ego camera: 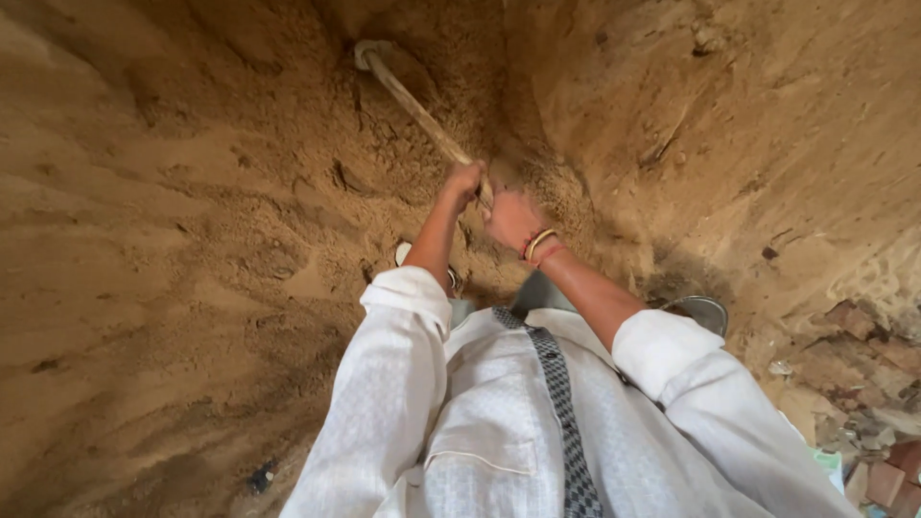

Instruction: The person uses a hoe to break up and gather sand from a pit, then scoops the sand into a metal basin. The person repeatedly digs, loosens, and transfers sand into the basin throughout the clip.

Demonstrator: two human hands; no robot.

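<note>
Seen from above, both hands close around the near end of a long, pale wooden tool handle that slants away up and to the left across a pit of loose tan sand. The left hand wraps its fingers fully round the shaft, knuckles up, and the right hand grips just beside it, nearer the body, also clenched tight on the wood; the two hands almost touch. At the far end of the handle a pale metal socket sits sunk in the sand, and the blade below it is buried, so its shape cannot be told. On the right wrist sits a yellow bangle with a red thread band. Both arms come out of rolled white shirt sleeves, and a grey checked strap runs down the front of the white shirt. A steep earthen wall rises on the right, and broken reddish bricks and rubble lie at the lower right corner.
</note>
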